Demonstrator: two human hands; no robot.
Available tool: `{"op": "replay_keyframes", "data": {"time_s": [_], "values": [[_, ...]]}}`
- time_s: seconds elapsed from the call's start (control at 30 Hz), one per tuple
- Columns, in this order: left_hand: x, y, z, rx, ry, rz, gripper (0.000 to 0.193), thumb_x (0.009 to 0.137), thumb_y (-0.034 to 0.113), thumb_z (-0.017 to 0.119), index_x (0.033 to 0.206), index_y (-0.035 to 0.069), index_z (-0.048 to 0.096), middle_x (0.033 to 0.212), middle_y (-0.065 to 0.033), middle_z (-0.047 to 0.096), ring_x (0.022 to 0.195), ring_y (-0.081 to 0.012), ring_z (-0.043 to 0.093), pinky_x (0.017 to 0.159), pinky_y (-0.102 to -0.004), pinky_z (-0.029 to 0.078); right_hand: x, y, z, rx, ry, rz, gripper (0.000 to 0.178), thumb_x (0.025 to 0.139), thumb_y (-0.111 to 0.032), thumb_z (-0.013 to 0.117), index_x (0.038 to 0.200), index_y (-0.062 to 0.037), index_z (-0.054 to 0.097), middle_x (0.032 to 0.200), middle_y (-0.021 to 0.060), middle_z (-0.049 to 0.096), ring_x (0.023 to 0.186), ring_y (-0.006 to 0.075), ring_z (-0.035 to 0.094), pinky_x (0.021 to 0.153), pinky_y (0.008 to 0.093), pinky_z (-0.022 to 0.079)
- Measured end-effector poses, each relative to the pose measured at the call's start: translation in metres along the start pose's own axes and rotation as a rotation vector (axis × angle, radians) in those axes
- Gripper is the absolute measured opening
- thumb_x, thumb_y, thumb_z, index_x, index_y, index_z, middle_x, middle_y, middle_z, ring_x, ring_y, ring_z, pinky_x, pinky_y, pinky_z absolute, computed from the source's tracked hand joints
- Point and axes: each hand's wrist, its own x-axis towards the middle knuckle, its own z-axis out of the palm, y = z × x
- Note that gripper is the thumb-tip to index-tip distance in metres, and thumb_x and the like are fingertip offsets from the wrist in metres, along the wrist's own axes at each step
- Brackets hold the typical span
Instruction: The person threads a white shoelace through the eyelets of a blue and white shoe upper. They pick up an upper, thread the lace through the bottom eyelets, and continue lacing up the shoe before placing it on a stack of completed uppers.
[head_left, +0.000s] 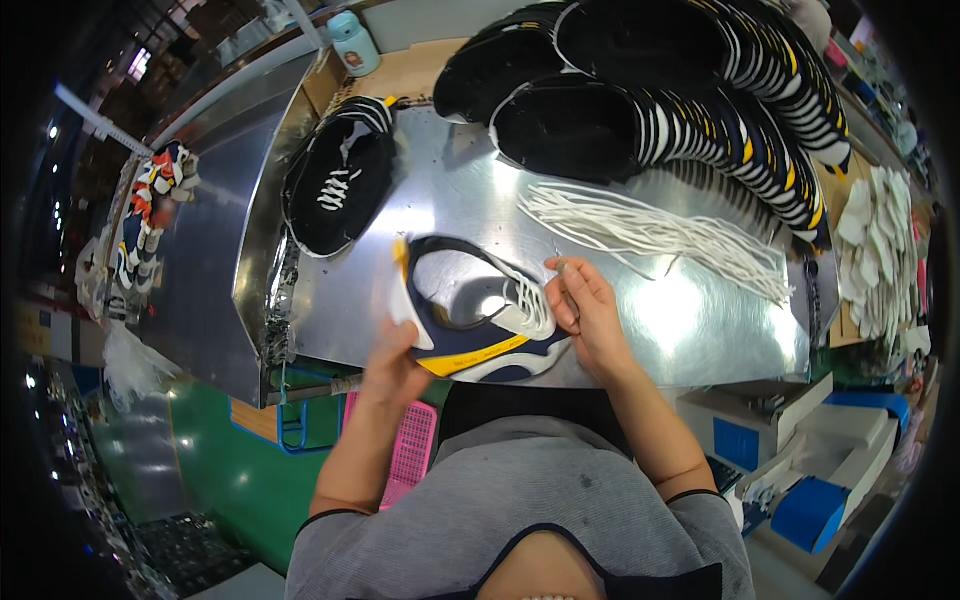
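A navy shoe upper (467, 348) with white and yellow side panels lies on the metal table in front of me. White lacing (528, 300) runs across its throat, at the right end. My left hand (397, 365), slightly blurred, is closed on the upper's lower left edge. Just right of the lacing, my right hand (588, 307) is pinched, with thumb and forefinger together and the other fingers curled. A small thin thing shows at its fingertips, too small to name. Beyond that hand, a bundle of loose white shoelaces (660, 232) is spread on the table.
Long nested stacks of shoe uppers (745, 135) fill the far right. A smaller stack of laced uppers (340, 185) lies at the left, beside a raised metal edge (268, 215). A light-blue bottle (354, 45) stands at the back. White pieces (875, 255) are piled right of the table.
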Motion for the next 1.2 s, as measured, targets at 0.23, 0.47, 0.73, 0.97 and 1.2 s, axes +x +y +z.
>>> {"op": "replay_keyframes", "data": {"time_s": [0.23, 0.47, 0.73, 0.97, 1.2], "values": [[0.101, 0.111, -0.005, 1.458, 0.297, 0.364, 0.031, 0.091, 0.021, 0.067, 0.107, -0.005, 0.062, 0.088, -0.018, 0.07, 0.073, -0.0286, 0.067, 0.063, -0.0378, 0.051, -0.013, 0.015, -0.023, -0.188, 0.063, 0.05, 0.021, 0.105, -0.022, 0.05, 0.116, -0.0046, 0.056, 0.078, 0.0012, 0.058, 0.057, 0.0053, 0.045, 0.049, 0.0196, 0.032], [0.295, 0.096, -0.15, 1.884, 0.389, 0.718, 0.041, 0.095, 0.027, 0.061, 0.122, -0.004, 0.057, 0.117, -0.0277, 0.062, 0.104, -0.045, 0.061, 0.087, -0.0493, 0.05, -0.026, 0.038, -0.057, -0.375, 0.1, -0.024, 0.019, 0.103, -0.016, 0.054, 0.118, -0.0033, 0.056, 0.08, 0.0025, 0.06, 0.061, 0.006, 0.048, 0.056, 0.0206, 0.039], [0.283, 0.073, -0.154, 1.753, 0.403, 0.744, 0.052, 0.088, 0.013, 0.068, 0.132, -0.007, 0.048, 0.126, -0.0286, 0.053, 0.105, -0.0431, 0.058, 0.092, -0.0465, 0.048, -0.033, 0.05, -0.061, -0.73, 0.024, -0.168, 0.025, 0.099, -0.015, 0.062, 0.12, -0.0016, 0.059, 0.09, 0.0077, 0.07, 0.079, 0.0127, 0.068, 0.07, 0.0259, 0.053], [0.25, 0.038, 0.134, 1.684, -0.469, 1.21, 0.069, 0.076, 0.01, 0.078, 0.138, 0.002, 0.051, 0.143, -0.0199, 0.048, 0.132, -0.038, 0.047, 0.106, -0.045, 0.039, -0.031, 0.043, -0.057, -0.82, 0.025, -0.171, 0.028, 0.098, -0.022, 0.065, 0.119, -0.0039, 0.062, 0.093, 0.0125, 0.073, 0.081, 0.0194, 0.072, 0.073, 0.0292, 0.055], [0.372, -0.03, 0.358, 1.93, -0.735, 1.637, 0.104, 0.067, 0.01, 0.081, 0.156, 0.011, 0.027, 0.158, -0.0169, 0.031, 0.149, -0.0329, 0.025, 0.12, -0.0516, 0.021, -0.036, 0.037, -0.058, -0.803, -0.02, -0.224, 0.033, 0.1, -0.031, 0.059, 0.123, -0.0079, 0.06, 0.097, 0.0125, 0.072, 0.086, 0.0282, 0.07, 0.077, 0.0358, 0.054]]}}
